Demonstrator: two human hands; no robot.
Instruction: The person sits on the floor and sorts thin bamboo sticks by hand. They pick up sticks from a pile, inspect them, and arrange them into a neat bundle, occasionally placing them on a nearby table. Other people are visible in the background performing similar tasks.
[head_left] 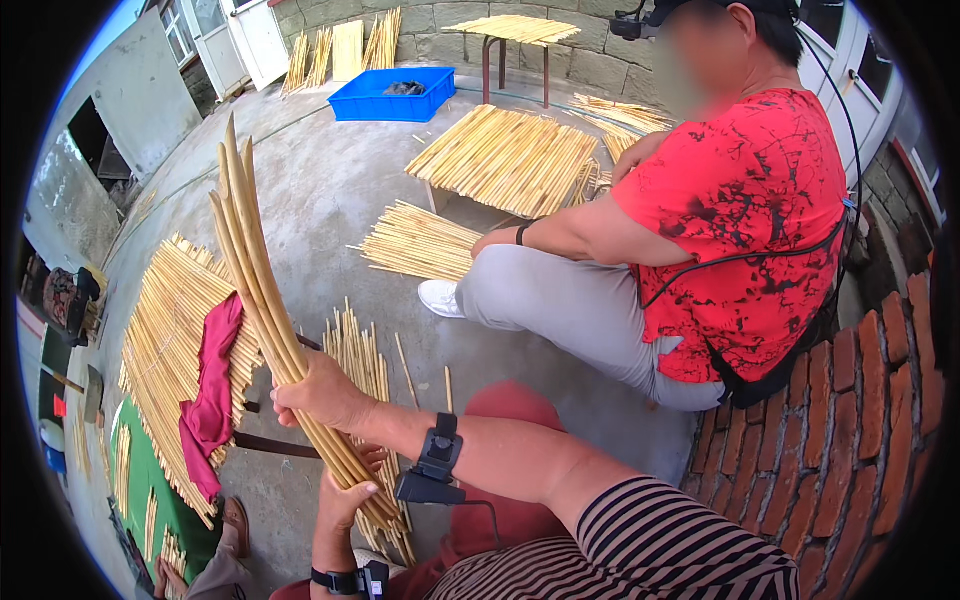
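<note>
A bundle of several long, pale wooden sticks (pixel 255 262) slants up and leftward in front of me. My right hand (pixel 325 395) is closed around its middle. Lower down, my left hand (pixel 345 492) grips the same bundle near its bottom end, with the thumb across the sticks. Left of the bundle lies a wide layer of similar sticks (pixel 170 325) on a raised stand, with a dark pink cloth (pixel 212 395) draped over its edge. Beneath and behind my hands, more loose sticks (pixel 352 352) rest on the concrete.
A person in a red patterned shirt (pixel 740 220) sits close on my right, beside a red brick surface (pixel 835 450). Farther off are a low table covered with sticks (pixel 505 160), a floor pile (pixel 420 238) and a blue tray (pixel 365 103). Another person's shoe (pixel 236 525) shows lower left.
</note>
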